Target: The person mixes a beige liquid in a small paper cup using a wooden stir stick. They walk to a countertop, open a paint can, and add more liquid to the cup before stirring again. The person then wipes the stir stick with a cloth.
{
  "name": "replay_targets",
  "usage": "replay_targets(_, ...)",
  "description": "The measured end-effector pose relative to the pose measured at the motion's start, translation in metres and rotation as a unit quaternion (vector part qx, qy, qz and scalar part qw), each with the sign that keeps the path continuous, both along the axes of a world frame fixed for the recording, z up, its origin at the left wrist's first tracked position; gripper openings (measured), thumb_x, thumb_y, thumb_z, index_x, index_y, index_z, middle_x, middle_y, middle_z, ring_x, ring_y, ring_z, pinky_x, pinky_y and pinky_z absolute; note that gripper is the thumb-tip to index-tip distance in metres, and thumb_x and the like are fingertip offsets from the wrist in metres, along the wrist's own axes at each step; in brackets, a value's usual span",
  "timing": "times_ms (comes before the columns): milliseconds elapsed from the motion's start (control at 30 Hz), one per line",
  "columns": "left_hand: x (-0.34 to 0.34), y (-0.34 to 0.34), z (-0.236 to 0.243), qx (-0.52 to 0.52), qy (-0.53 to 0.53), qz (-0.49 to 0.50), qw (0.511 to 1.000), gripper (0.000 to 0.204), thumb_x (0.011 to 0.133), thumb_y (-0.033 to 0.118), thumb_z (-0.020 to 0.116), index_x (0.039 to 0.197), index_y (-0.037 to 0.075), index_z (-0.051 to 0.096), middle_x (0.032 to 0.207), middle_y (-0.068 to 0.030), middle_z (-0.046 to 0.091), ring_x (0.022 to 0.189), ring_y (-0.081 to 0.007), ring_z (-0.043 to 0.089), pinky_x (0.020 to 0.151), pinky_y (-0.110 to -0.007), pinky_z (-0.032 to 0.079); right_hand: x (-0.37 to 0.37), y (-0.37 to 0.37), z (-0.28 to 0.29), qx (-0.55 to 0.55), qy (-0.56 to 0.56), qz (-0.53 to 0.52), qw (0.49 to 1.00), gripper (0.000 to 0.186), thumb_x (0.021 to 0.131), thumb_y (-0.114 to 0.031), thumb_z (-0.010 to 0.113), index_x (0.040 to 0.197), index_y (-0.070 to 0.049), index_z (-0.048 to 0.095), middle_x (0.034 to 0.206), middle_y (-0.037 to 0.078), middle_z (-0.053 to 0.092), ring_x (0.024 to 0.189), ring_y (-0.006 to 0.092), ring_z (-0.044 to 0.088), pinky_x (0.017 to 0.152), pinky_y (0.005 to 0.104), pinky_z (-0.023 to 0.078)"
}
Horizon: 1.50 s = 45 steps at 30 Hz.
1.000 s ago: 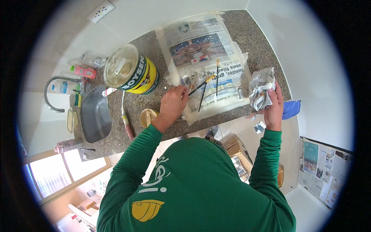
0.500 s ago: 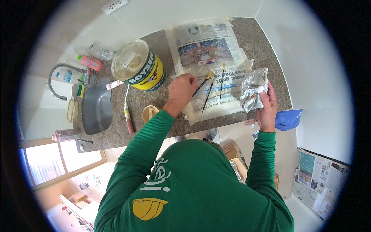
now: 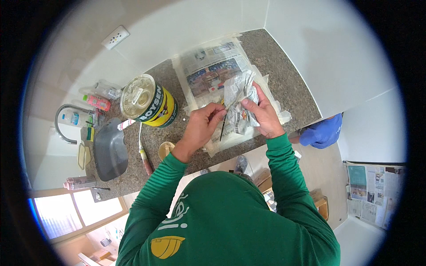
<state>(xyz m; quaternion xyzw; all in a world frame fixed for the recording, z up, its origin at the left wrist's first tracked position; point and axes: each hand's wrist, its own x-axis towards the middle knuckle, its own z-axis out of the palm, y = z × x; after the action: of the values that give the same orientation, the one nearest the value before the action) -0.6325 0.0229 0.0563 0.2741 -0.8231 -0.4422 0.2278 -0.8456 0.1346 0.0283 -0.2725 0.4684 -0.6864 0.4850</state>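
My left hand (image 3: 204, 126) is closed, thumb against fingers, on a thin paintbrush whose tip end meets the crumpled newspaper; most of the brush is hidden. My right hand (image 3: 266, 114) grips that crumpled newspaper (image 3: 239, 91) from the right, thumb on top. Both hands are close together above flat newspaper sheets (image 3: 199, 57) taped on the granite counter (image 3: 288, 86). Another slim dark-handled brush (image 3: 222, 129) lies on the sheets under my hands. A small cup (image 3: 166, 150) of cream-coloured paint stands beside my left wrist.
Left of my hands stands a lidded yellow and dark-green paint bucket (image 3: 160, 106). A paint roller (image 3: 144, 155) lies near the grey sink (image 3: 108, 155). Bottles (image 3: 97, 102) and a faucet (image 3: 62, 111) are beyond. A person in blue (image 3: 321, 133) is past the counter's right edge.
My right hand has brought the crumpled newspaper leftward over the sheets to my left hand. The left hand has lifted a brush from the sheets to the crumpled newspaper. The view has shifted.
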Motion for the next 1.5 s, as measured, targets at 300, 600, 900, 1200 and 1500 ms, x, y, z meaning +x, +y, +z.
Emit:
replay_targets(300, 0.023, 0.002, 0.008, -0.231, -0.06, -0.033, 0.97, 0.017, 0.103, 0.02, 0.075, 0.109, 0.004, 0.073, 0.092, -0.0182, 0.076, 0.08, -0.04, 0.075, 0.071, -0.048, 0.061, 0.012, -0.002, 0.014, 0.04, 0.42, 0.012, 0.907, 0.042, 0.099, -0.001, 0.073, 0.141, -0.003, 0.07, 0.118, 0.007, 0.078, 0.099, 0.0127, 0.07, 0.089, 0.0299, 0.056)
replay_targets(600, 0.038, -0.003, 0.029, -0.054, -0.002, -0.039, 0.998, 0.015, 0.105, 0.014, 0.077, 0.114, 0.002, 0.076, 0.088, -0.011, 0.076, 0.074, -0.0158, 0.068, 0.069, -0.034, 0.056, 0.0, 0.009, 0.022, 0.031, 0.131, 0.032, 0.99, 0.044, 0.103, -0.004, 0.071, 0.146, 0.002, 0.063, 0.119, 0.003, 0.079, 0.087, 0.015, 0.075, 0.074, 0.0289, 0.059)
replay_targets(900, 0.05, -0.006, 0.02, 0.001, 0.019, -0.013, 1.0, 0.017, 0.107, 0.015, 0.076, 0.114, -0.001, 0.076, 0.083, -0.0112, 0.075, 0.069, -0.0126, 0.063, 0.067, -0.033, 0.054, 0.018, 0.023, 0.005, -0.006, 0.051, -0.028, 0.998, 0.053, 0.111, -0.011, 0.067, 0.161, -0.008, 0.051, 0.121, 0.002, 0.075, 0.088, 0.0053, 0.067, 0.069, 0.0236, 0.056)
replay_targets(1200, 0.059, -0.014, 0.022, 0.208, -0.06, -0.141, 0.966, 0.019, 0.11, 0.018, 0.071, 0.114, 0.001, 0.078, 0.086, 0.0009, 0.074, 0.073, -0.006, 0.058, 0.064, -0.029, 0.05, 0.009, 0.021, 0.007, 0.061, 0.029, -0.015, 0.998, 0.041, 0.111, -0.016, 0.065, 0.15, -0.005, 0.063, 0.112, 0.001, 0.077, 0.081, 0.0056, 0.068, 0.063, 0.0228, 0.053)
replay_targets(1500, 0.006, -0.066, -0.066, -0.139, -0.102, 0.128, 0.977, 0.021, 0.102, 0.019, 0.073, 0.108, 0.0, 0.079, 0.095, -0.0232, 0.08, 0.087, -0.0388, 0.079, 0.08, -0.048, 0.063, -0.02, 0.029, -0.008, 0.063, 0.089, -0.152, 0.982, 0.035, 0.106, -0.012, 0.066, 0.14, -0.003, 0.067, 0.101, 0.001, 0.076, 0.075, 0.0066, 0.066, 0.06, 0.0257, 0.051)
